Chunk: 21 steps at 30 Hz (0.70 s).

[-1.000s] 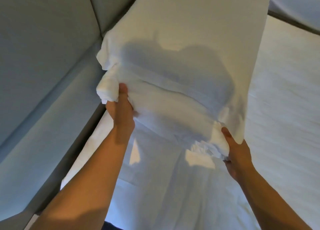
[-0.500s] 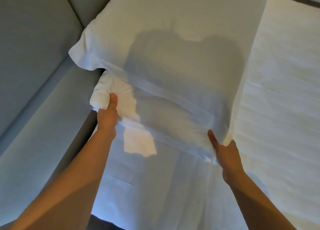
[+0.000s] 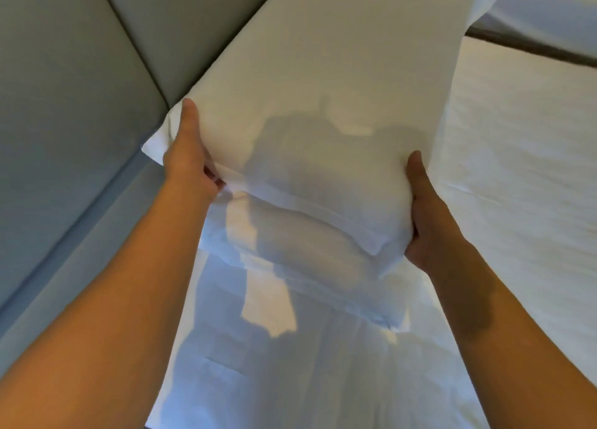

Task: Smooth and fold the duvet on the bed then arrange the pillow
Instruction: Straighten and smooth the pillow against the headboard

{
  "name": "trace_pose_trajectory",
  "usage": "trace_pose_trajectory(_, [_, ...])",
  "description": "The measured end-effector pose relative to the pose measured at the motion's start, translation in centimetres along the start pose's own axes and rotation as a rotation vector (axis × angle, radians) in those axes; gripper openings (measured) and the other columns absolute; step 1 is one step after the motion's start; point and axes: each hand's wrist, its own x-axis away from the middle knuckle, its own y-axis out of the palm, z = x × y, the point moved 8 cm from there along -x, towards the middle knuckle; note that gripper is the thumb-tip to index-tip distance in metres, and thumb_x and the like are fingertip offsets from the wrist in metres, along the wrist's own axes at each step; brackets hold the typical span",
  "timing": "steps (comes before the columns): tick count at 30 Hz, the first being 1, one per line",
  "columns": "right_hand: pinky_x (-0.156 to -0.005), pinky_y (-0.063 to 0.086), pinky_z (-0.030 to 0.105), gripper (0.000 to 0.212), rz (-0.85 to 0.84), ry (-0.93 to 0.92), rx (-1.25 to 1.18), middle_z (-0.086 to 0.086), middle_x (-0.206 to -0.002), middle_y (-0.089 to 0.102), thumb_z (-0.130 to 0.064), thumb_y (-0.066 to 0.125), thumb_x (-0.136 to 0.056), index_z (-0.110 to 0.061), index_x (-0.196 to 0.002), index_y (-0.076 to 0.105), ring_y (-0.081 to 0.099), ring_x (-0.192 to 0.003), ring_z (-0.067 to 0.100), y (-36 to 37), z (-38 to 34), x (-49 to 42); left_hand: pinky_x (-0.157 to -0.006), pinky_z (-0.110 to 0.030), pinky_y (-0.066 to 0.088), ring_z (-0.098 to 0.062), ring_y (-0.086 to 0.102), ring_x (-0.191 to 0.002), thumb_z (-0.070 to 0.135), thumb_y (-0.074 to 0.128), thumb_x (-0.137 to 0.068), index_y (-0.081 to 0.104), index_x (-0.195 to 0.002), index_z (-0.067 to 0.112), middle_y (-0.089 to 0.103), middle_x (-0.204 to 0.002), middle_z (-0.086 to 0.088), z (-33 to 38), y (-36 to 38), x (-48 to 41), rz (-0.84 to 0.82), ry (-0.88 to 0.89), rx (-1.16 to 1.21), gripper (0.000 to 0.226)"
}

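step: pillow arranging, as judged | pillow (image 3: 323, 82) is held up over the white bedding (image 3: 523, 183), beside the grey headboard (image 3: 64, 73) | near corners are gripped by left hand (image 3: 187, 166) and right hand (image 3: 428, 215) | next: level lowering and squaring are called for

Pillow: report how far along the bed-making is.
Done, apparently: the duvet lies flat with faint creases. In hand: the left hand and right hand grip the pillow at its near corners, beside the grey headboard. Left: set it down and square it. No duvet fold is visible.
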Motion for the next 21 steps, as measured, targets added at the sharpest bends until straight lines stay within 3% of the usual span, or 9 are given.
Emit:
trace_pose_trajectory(2, [-0.098, 0.058, 0.051, 0.069, -0.057, 0.025, -0.015, 0.005, -0.119, 0.079, -0.064, 0.084, -0.075, -0.026, -0.131, 0.069, 0.076, -0.11, 0.03, 1.1, -1.3, -1.1, -0.09, -0.059, 0.057, -0.03, 0.072, -0.101, 0.072, 0.086, -0.058, 0.067, -0.122, 0.029, 0.076, -0.115, 0.0, 0.6, 1.6, -0.7, -0.041, -0.024, 0.039, 0.079])
trace_pose_trajectory(4, [-0.091, 0.061, 0.053, 0.057, -0.103, -0.003, -0.067, 0.008, -0.119, 0.079, -0.046, 0.088, -0.081, -0.025, -0.131, 0.07, 0.076, -0.11, 0.032, 2.0, -3.0, -2.2, -0.094, -0.061, 0.054, -0.034, 0.066, -0.105, 0.054, 0.089, -0.067, 0.06, -0.129, 0.025, 0.069, -0.121, -0.005, 0.7, 2.6, -0.8, -0.044, -0.058, 0.103, 0.073])
trace_pose_trajectory(6, [-0.075, 0.065, 0.048, 0.036, -0.118, -0.091, -0.093, 0.007, -0.113, 0.08, -0.025, 0.082, -0.089, -0.026, -0.123, 0.071, 0.079, -0.099, 0.028, 2.8, -5.8, -3.1, -0.091, -0.054, 0.059, -0.032, 0.067, -0.104, 0.03, 0.085, -0.079, 0.058, -0.122, 0.024, 0.068, -0.115, -0.005, 1.2, 2.5, -0.4, 0.031, 0.045, 0.172, 0.051])
trace_pose_trajectory(8, [-0.069, 0.065, 0.043, 0.041, -0.153, -0.209, -0.068, 0.005, -0.119, 0.077, -0.017, 0.076, -0.094, -0.031, -0.129, 0.063, 0.078, -0.099, 0.025, 3.3, -9.1, -4.0, -0.085, -0.046, 0.063, -0.027, 0.071, -0.101, 0.017, 0.079, -0.086, 0.061, -0.111, 0.023, 0.07, -0.106, -0.001, 1.2, 2.1, 0.2, 0.1, 0.174, 0.243, 0.031])
trace_pose_trajectory(11, [-0.07, 0.064, 0.038, 0.055, -0.182, -0.263, 0.085, -0.001, -0.131, 0.07, -0.017, 0.073, -0.097, -0.043, -0.139, 0.049, 0.075, -0.109, 0.022, 3.1, -10.5, -4.8, -0.087, -0.047, 0.062, -0.024, 0.07, -0.102, 0.022, 0.078, -0.09, 0.059, -0.128, 0.027, 0.07, -0.111, 0.002, -1.4, 1.6, 0.7, 0.083, 0.191, 0.311, 0.043])
trace_pose_trajectory(15, [-0.071, 0.065, 0.042, 0.057, -0.183, -0.116, 0.12, 0.006, -0.131, 0.073, -0.014, 0.073, -0.096, -0.039, -0.144, 0.053, 0.072, -0.116, 0.033, 0.3, -4.8, -5.6, -0.088, -0.055, 0.06, -0.029, 0.068, -0.103, 0.034, 0.081, -0.089, 0.051, -0.115, 0.034, 0.069, -0.116, -0.002, -4.1, 0.9, 0.2, 0.074, 0.078, 0.254, 0.039])
trace_pose_trajectory(18, [-0.081, 0.064, 0.046, 0.048, -0.224, -0.11, 0.115, 0.002, -0.127, 0.076, -0.027, 0.075, -0.094, -0.04, -0.137, 0.058, 0.074, -0.115, 0.03, -0.5, -3.8, -5.4, -0.083, -0.054, 0.063, -0.028, 0.073, -0.1, 0.037, 0.086, -0.083, 0.056, -0.114, 0.034, 0.074, -0.116, -0.002, -3.7, 0.6, -0.1, 0.061, 0.073, 0.242, 0.043])
trace_pose_trajectory(21, [-0.097, 0.058, 0.049, 0.054, -0.25, -0.087, 0.071, 0.008, -0.13, 0.074, -0.044, 0.071, -0.094, -0.026, -0.144, 0.059, 0.072, -0.119, 0.03, -1.0, -4.1, -4.8, -0.078, -0.054, 0.064, -0.028, 0.076, -0.097, 0.038, 0.093, -0.073, 0.063, -0.118, 0.034, 0.077, -0.111, -0.001, -3.3, -0.1, -0.4, 0.066, 0.075, 0.235, 0.054])
